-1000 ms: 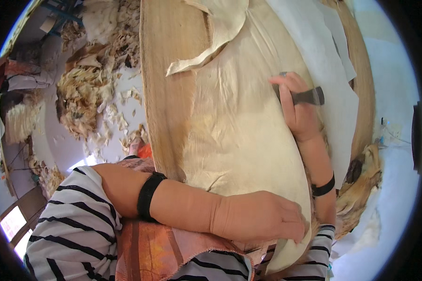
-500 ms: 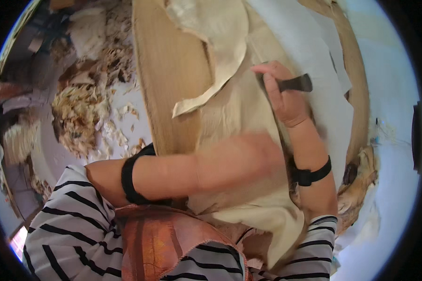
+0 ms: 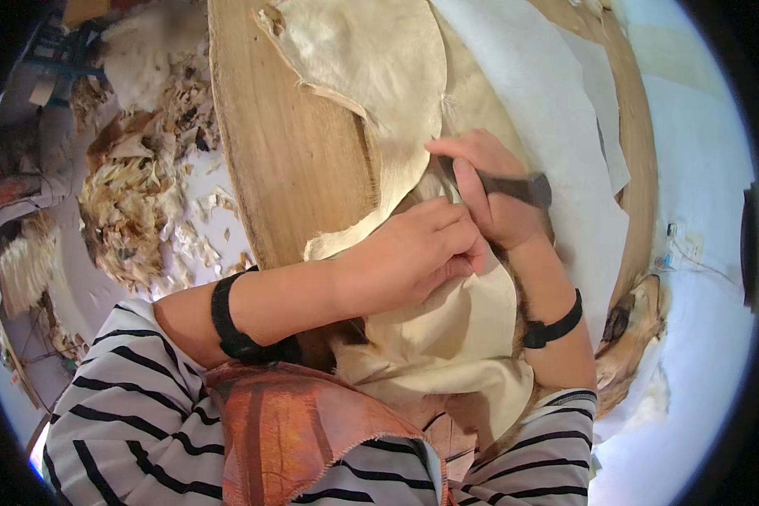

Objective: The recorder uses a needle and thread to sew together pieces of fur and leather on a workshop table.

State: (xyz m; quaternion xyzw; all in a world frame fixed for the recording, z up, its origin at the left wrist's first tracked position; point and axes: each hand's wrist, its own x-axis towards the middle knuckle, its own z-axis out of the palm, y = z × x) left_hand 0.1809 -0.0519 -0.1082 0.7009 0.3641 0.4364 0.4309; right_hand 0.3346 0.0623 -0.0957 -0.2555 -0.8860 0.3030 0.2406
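My right hand point(image 3: 497, 198) grips a dark tool point(image 3: 527, 190), its flared end out to the right and its other end partly hidden by my fingers. Just below and left of it, my left hand point(image 3: 422, 253) has its fingers closed on a cream hide point(image 3: 438, 337), whose lower part bunches in folds above my orange patterned apron point(image 3: 270, 422). An upper flap of hide point(image 3: 363, 59) lies along a wooden board point(image 3: 270, 152), its long edge curving down behind my left hand. White sheets point(image 3: 565, 169) lie on the right side of the board.
Piles of hide and fur scraps point(image 3: 126, 219) lie on the floor at the left. Brown fur pieces point(image 3: 637, 337) hang by the board's lower right. A pale wall point(image 3: 691, 135) with a cord stands at the far right.
My left hand has moved up toward my right, drawing the hide into folds from its flatter spread. My right hand and tool have shifted left.
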